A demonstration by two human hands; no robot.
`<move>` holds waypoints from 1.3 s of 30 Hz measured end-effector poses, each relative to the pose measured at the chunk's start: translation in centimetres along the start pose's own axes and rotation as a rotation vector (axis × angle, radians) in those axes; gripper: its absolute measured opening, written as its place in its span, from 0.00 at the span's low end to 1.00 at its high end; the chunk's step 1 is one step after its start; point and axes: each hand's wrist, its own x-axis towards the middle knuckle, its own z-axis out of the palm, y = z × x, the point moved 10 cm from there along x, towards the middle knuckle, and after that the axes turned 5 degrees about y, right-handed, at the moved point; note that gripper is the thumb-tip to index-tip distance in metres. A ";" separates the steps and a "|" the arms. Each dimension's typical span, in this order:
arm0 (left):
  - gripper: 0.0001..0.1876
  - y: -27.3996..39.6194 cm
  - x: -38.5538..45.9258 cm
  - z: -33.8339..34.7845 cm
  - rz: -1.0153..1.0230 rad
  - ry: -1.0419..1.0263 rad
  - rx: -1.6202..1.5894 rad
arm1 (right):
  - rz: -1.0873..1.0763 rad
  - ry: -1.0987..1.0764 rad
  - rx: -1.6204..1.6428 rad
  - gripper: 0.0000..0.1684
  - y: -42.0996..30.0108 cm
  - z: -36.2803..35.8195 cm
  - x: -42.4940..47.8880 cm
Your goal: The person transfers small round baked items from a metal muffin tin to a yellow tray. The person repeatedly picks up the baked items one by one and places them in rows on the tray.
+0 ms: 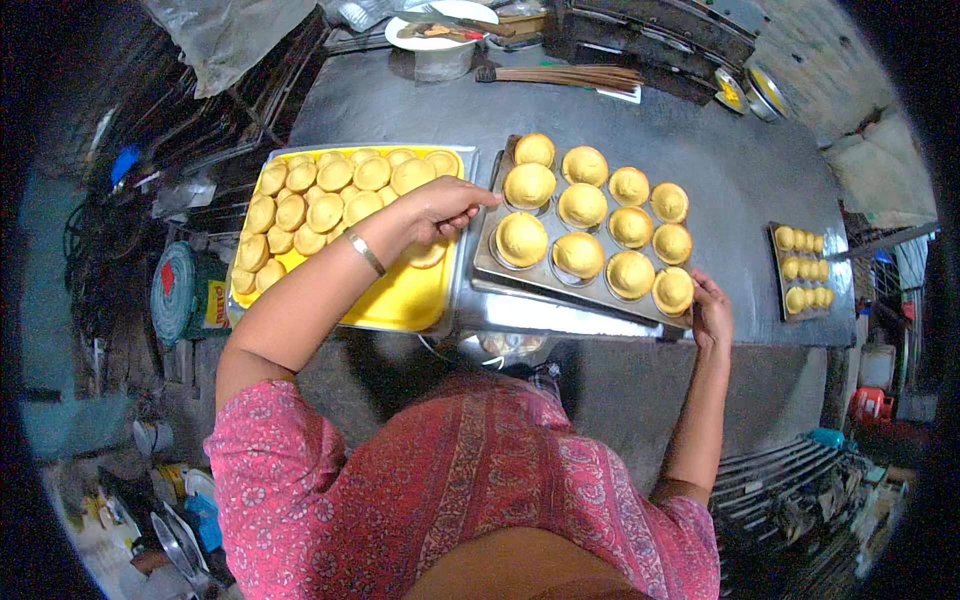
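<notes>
A metal muffin tin (540, 271) filled with domed yellow cakes (582, 205) sits slightly tilted at the table's near edge. My right hand (711, 309) grips its near right corner. At its left edge is my left hand (448, 208), fingertips on the rim and the other fingers curled. Under my left forearm lies a yellow tray (394, 300), its back and left side heaped with small round cakes (335, 174). A dark edge shows beneath the tin, but I cannot tell whether it is a second tin.
Another tin of cakes (802, 270) rests at the grey table's (739, 150) right end. A stick broom (562, 76), a white plate with utensils (401, 34) and metal bowls (765, 94) line the back. A green bin (174, 292) stands left of the table.
</notes>
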 end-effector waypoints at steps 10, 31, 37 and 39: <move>0.18 -4.3 3.6 0.1 -0.107 -0.064 0.016 | -0.069 0.060 -0.352 0.22 1.0 1.0 -0.1; 0.25 0.4 -10.0 8.0 0.786 0.121 0.657 | -1.048 0.821 -0.987 0.23 -14.4 -5.0 -10.2; 0.28 -2.7 -9.0 13.1 0.982 0.177 0.893 | -0.561 0.703 -0.836 0.33 -10.3 -8.7 -5.6; 0.28 -2.5 -9.6 14.0 1.038 0.158 0.873 | -0.965 0.831 -1.037 0.29 -13.3 -4.8 -9.2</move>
